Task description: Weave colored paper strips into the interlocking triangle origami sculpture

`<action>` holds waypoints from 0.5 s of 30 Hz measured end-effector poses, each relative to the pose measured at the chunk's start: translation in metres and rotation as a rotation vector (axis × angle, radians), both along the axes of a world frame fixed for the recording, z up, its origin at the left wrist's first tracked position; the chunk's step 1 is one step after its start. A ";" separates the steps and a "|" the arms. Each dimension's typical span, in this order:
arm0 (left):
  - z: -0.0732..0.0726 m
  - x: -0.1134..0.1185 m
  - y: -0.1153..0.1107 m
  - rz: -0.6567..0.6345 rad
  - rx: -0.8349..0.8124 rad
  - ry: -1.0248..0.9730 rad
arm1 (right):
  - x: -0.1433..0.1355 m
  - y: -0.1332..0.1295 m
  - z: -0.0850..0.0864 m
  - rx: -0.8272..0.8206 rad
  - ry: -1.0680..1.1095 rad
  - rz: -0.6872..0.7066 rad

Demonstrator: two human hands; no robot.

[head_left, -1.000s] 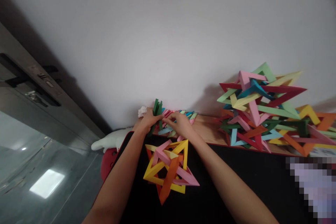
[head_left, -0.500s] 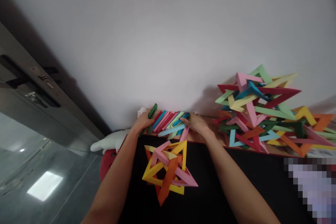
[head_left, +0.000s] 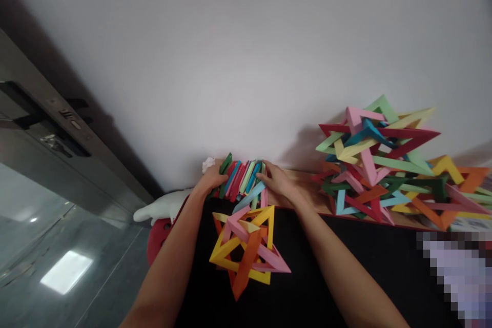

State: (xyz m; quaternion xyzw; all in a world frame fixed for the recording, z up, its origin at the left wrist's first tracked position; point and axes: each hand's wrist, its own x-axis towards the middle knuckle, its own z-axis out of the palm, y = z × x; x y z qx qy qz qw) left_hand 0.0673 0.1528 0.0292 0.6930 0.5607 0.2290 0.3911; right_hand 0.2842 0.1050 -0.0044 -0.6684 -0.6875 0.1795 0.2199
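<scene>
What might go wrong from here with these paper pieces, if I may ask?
The left hand and right hand flank the row of paper strips; squeezing might crease them. The pale blue strip slants out at the front and could slide off. The nearest paper star sits between the forearms, which might knock it.

Paper strips lie between the hands, behind one paper star and left of the stacked stars.

No lettering, label, brand or number can be read — on the pale surface at the lower right of the frame, grey marks are shown, too blurred to be deciphered.
</scene>
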 end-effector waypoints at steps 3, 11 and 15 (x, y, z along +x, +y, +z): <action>-0.002 0.000 0.002 0.004 0.016 0.036 | 0.005 -0.004 0.001 -0.034 -0.025 0.051; -0.003 -0.005 0.003 0.049 0.001 0.052 | 0.006 -0.009 0.014 -0.043 -0.083 0.185; -0.002 -0.005 0.001 0.061 -0.033 -0.019 | 0.011 -0.007 0.015 -0.006 -0.112 0.204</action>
